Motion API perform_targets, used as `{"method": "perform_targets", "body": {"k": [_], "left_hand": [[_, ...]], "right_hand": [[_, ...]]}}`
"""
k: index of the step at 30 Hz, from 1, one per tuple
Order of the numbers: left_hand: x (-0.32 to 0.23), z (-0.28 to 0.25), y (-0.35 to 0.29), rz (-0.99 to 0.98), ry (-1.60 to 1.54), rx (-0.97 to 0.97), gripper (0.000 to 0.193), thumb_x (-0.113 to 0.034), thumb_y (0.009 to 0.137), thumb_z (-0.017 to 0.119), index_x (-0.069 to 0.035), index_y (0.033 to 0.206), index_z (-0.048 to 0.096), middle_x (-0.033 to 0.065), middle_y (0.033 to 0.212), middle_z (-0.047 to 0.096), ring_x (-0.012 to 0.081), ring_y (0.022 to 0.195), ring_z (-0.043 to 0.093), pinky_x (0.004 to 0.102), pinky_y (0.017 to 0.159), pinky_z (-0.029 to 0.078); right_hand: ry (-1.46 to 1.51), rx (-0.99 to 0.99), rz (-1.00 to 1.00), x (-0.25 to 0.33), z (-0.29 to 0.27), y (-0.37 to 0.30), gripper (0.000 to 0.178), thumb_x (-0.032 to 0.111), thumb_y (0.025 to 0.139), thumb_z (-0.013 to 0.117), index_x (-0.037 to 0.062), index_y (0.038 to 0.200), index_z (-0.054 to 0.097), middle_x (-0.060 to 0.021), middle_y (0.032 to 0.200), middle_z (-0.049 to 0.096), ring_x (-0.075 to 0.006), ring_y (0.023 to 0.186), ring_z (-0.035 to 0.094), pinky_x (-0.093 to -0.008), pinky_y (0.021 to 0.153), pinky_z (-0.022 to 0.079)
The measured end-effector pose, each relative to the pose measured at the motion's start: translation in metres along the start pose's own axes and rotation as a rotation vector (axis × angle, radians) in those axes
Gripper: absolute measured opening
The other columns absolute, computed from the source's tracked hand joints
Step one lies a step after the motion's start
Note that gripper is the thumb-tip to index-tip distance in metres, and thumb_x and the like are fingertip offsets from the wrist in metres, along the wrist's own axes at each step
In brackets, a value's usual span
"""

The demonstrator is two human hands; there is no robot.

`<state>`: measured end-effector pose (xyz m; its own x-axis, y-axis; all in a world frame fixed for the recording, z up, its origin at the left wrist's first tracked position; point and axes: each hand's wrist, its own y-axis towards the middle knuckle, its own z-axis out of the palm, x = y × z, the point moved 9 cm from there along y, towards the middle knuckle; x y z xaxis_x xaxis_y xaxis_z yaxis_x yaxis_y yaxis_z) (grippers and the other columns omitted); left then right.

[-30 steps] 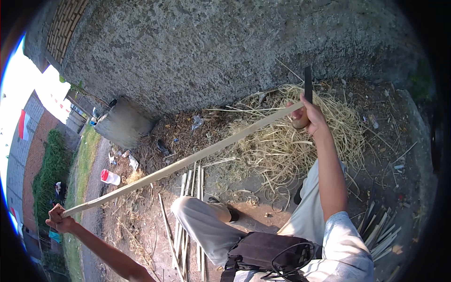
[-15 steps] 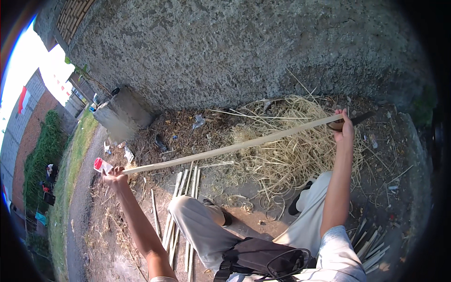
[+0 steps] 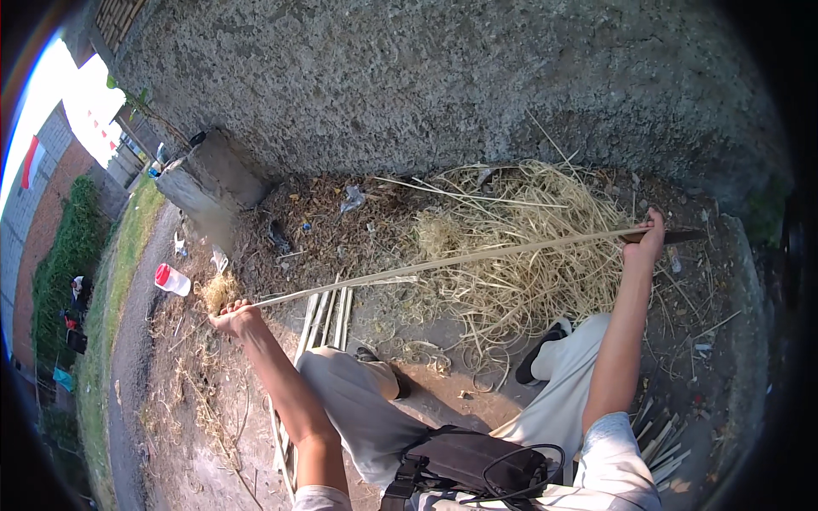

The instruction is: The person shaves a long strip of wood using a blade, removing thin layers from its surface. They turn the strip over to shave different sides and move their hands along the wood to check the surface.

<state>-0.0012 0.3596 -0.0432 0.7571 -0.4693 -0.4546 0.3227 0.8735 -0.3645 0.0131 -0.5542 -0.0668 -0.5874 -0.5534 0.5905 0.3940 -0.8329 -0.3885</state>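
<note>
A long pale bamboo strip (image 3: 443, 262) stretches across in front of me, narrow edge toward me, its left end lower and nearer. The fingers of my left hand (image 3: 236, 318) are closed round that end. My right hand (image 3: 645, 238) grips the far right end together with a knife, whose dark blade (image 3: 686, 236) juts out to the right; the handle is mostly hidden by the fingers. Beneath the strip lies a heap of curly bamboo shavings (image 3: 537, 264). More split strips (image 3: 328, 319) lie on the ground beside my left knee.
A rough grey wall (image 3: 426, 85) rises beyond the heap, with a concrete block (image 3: 221, 175) at its left. A white container with a red lid (image 3: 173, 279) stands past my left hand. More strips (image 3: 665, 451) lie by my right hip. A bag (image 3: 477, 460) rests on my lap.
The strip has turned from its broad face to its narrow edge. My right hand has moved right and down with the knife, and my left hand slightly right, uncovering the container.
</note>
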Motion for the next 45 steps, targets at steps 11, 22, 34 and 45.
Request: {"method": "perform_targets", "body": {"k": [11,22,34,45], "left_hand": [[-0.032,-0.022,-0.027,0.005,-0.317,-0.015,0.027,-0.028,0.080,0.042,-0.017,0.057,0.032,-0.0015,0.049,0.031,0.0135,0.039,0.023,0.0300,0.040,0.016],[-0.031,-0.010,-0.060,-0.048,-0.579,0.035,0.029,-0.025,0.077,0.047,-0.016,0.052,0.034,-0.0022,0.045,0.031,0.0126,0.035,0.024,0.0263,0.036,0.019],[-0.014,-0.007,-0.064,-0.063,-0.597,0.093,0.028,-0.028,0.075,0.047,-0.015,0.054,0.036,-0.0028,0.046,0.032,0.0109,0.035,0.023,0.0258,0.036,0.018],[-0.001,0.003,-0.046,-0.139,-0.474,0.157,0.031,-0.030,0.079,0.049,-0.016,0.054,0.035,-0.0017,0.046,0.032,0.0115,0.035,0.023,0.0252,0.036,0.019]], "right_hand": [[0.251,-0.204,-0.079,-0.002,-0.039,0.011,0.023,0.004,0.080,0.063,0.0080,0.070,0.042,-0.0016,0.065,0.047,-0.0165,0.055,0.048,-0.0309,0.055,0.046],[0.358,-0.150,-0.248,0.026,-0.067,0.048,0.017,0.008,0.086,0.054,0.0099,0.074,0.043,0.0010,0.064,0.040,-0.0160,0.055,0.046,-0.0312,0.060,0.048],[0.319,-0.156,-0.330,0.035,-0.091,0.066,0.014,0.009,0.085,0.052,0.0091,0.073,0.045,0.0000,0.066,0.044,-0.0160,0.057,0.049,-0.0325,0.062,0.050],[0.313,-0.168,-0.267,0.032,-0.072,0.032,0.013,0.008,0.086,0.058,0.0075,0.076,0.049,0.0007,0.065,0.044,-0.0140,0.054,0.046,-0.0285,0.055,0.046]]}}
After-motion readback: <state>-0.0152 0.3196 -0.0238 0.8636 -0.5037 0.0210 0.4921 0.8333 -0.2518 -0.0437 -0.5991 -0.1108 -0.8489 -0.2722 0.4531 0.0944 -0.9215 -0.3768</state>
